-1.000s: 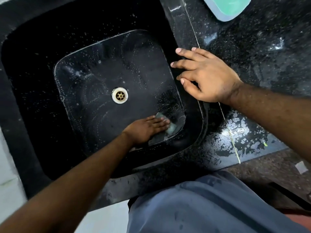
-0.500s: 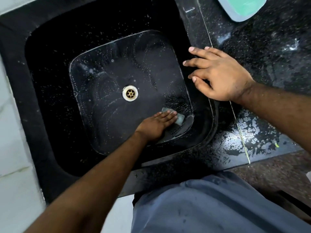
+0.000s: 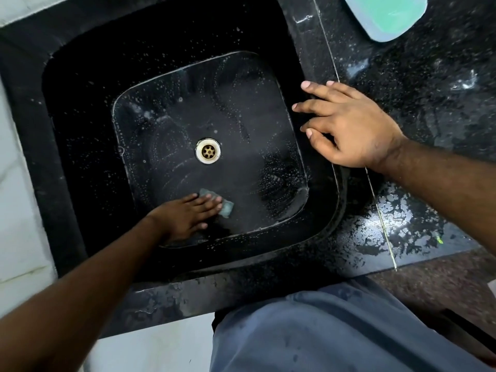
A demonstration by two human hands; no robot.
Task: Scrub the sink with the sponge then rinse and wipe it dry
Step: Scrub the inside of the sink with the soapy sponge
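A black square sink (image 3: 80,108) fills the middle of the head view, its wet floor streaked with soap bubbles around a round brass drain (image 3: 207,151). My left hand (image 3: 185,214) lies flat on the sink floor below the drain, its straight fingers pressing down a small pale green sponge (image 3: 226,206) that peeks out past the fingertips. My right hand (image 3: 349,127) rests on the sink's right rim with fingers spread and relaxed, holding nothing.
Wet black granite counter (image 3: 429,103) stretches to the right of the sink. A pale blue and green soap-like block (image 3: 386,14) sits at the counter's far right corner. White tiles (image 3: 18,183) border the left. My grey clothing (image 3: 322,331) is against the front edge.
My left hand has slid the sponge leftward along the sink floor, away from the front right corner to a spot below the drain. My right hand has stayed on the rim.
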